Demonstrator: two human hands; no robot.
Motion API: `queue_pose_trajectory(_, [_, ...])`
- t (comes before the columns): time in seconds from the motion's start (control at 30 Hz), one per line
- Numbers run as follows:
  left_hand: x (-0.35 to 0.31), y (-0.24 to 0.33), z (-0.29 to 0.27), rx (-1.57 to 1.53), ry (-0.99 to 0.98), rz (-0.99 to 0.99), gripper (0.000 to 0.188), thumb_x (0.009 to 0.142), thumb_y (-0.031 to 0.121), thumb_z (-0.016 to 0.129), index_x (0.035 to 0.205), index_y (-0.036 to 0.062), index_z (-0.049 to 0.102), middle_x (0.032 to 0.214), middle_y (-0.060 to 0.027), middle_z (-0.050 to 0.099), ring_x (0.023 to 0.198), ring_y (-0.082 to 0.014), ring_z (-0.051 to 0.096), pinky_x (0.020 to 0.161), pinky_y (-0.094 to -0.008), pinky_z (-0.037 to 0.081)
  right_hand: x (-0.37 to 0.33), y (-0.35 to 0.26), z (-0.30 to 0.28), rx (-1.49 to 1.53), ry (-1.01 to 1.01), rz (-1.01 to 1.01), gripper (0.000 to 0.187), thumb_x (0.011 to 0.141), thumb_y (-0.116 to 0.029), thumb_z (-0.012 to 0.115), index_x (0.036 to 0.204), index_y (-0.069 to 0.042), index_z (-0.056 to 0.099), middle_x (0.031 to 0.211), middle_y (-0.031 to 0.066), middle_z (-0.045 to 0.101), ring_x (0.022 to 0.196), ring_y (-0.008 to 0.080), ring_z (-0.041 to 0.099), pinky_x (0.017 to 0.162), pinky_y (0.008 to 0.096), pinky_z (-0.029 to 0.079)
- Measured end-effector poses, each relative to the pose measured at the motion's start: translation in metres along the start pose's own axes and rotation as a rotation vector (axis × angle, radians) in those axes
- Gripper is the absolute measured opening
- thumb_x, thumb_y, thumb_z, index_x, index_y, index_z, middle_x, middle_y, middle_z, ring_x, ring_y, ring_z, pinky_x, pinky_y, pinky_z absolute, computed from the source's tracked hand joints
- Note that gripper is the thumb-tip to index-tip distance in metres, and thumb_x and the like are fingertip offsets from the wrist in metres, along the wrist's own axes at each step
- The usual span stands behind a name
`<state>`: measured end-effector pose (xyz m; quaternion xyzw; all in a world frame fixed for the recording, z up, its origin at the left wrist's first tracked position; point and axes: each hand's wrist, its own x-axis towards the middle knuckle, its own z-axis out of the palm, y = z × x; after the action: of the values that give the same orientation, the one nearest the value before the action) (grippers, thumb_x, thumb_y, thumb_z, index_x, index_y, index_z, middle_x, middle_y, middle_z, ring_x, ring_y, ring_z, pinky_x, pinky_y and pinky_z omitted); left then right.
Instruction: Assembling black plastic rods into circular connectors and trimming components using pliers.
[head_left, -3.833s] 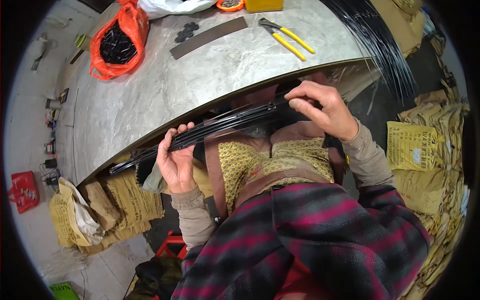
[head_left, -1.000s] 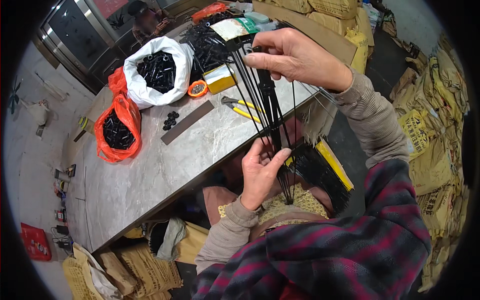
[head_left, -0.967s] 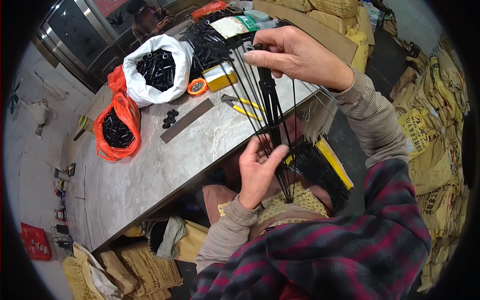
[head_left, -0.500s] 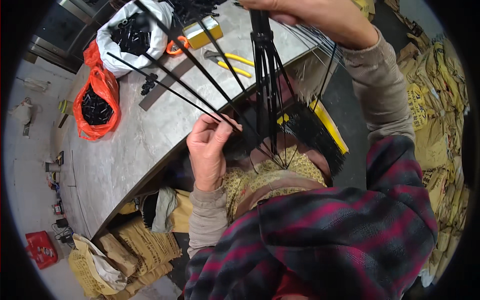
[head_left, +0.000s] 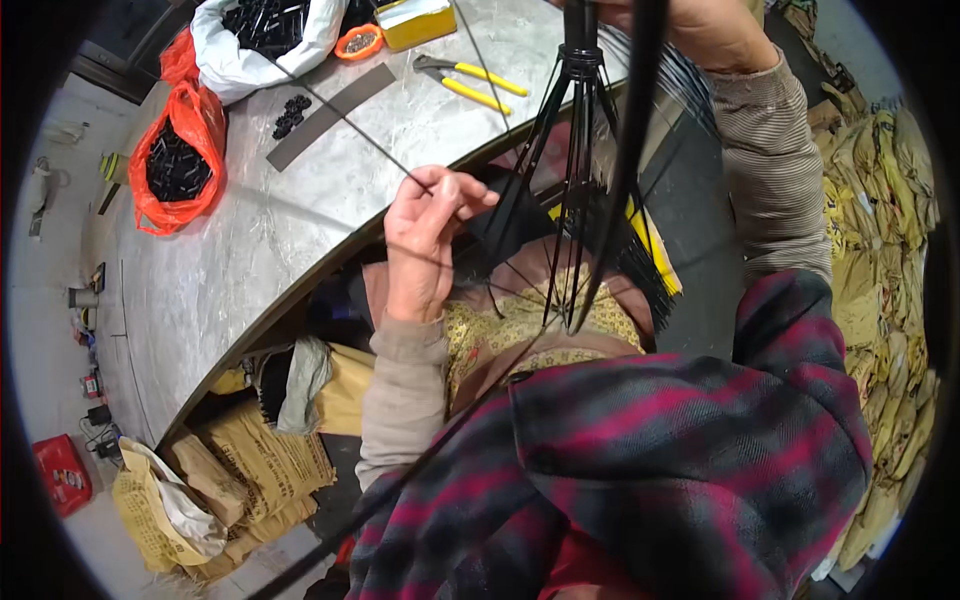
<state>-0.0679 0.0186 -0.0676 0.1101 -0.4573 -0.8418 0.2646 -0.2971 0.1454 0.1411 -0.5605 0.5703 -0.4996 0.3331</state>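
A black umbrella frame (head_left: 580,65) stands before me, its bare ribs and stretchers running down toward my lap. My right hand (head_left: 715,30) grips its upper part at the top edge, where some fingers are cut off from view. My left hand (head_left: 428,235) is closed, thumb against fingers, on a thin black rib (head_left: 365,135) that slants up over the table. Another rib (head_left: 625,130), close to the camera and blurred, crosses in front of the frame. The lower ends of the ribs gather above a patterned yellow cloth (head_left: 610,332) on my lap.
The grey table (head_left: 300,215) holds yellow-handled pliers (head_left: 470,80), a dark flat strip (head_left: 330,118), small black parts (head_left: 291,117), an orange dish (head_left: 358,43) and a yellow box (head_left: 415,27). White (head_left: 220,60) and red bags (head_left: 205,130) hold black pieces. Sacks (head_left: 880,300) line the right.
The umbrella frame has turned and shifted right, so its ribs spread differently, one now sweeping near the camera. My left hand has risen slightly. The table appears higher in view.
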Motion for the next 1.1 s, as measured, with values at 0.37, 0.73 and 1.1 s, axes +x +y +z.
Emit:
queue_pose_trajectory(0.37, [0.0, -0.033, -0.001, 0.024, 0.015, -0.004, 0.057, 0.107, 0.05, 0.035, 0.139, 0.0043, 0.048, 0.133, -0.0062, 0.057, 0.126, -0.0196, 0.051, 0.107, -0.036, 0.038, -0.006, 0.024, -0.017, 0.028, 0.16, 0.026, 0.021, 0.101, -0.023, 0.063, 0.09, -0.005, 0.065, 0.063, -0.0061, 0.051, 0.049, 0.0011, 0.038, 0.045, 0.0186, 0.025])
queue_pose_trajectory(0.73, [-0.004, -0.039, 0.011, -0.221, -0.073, -0.02, 0.115, 0.082, 0.091, 0.026, 0.159, 0.0076, 0.017, 0.164, -0.0163, 0.018, 0.153, -0.0296, 0.013, 0.12, -0.0469, 0.006, -0.01, 0.019, -0.02, -0.02, 0.226, 0.102, 0.022, 0.099, -0.024, 0.066, 0.091, -0.004, 0.067, 0.063, -0.0061, 0.054, 0.049, 0.0007, 0.041, 0.044, 0.0179, 0.026])
queue_pose_trajectory(1.1, [-0.004, -0.05, 0.015, -0.05, -0.091, 0.065, 0.115, 0.082, 0.087, 0.04, 0.16, 0.0097, 0.007, 0.161, -0.0218, 0.017, 0.15, -0.0336, 0.018, 0.122, -0.0456, 0.013, -0.016, 0.021, -0.018, 0.094, 0.18, 0.047, 0.019, 0.098, -0.019, 0.065, 0.094, -0.001, 0.067, 0.067, -0.0049, 0.056, 0.051, 0.0006, 0.041, 0.045, 0.0183, 0.027])
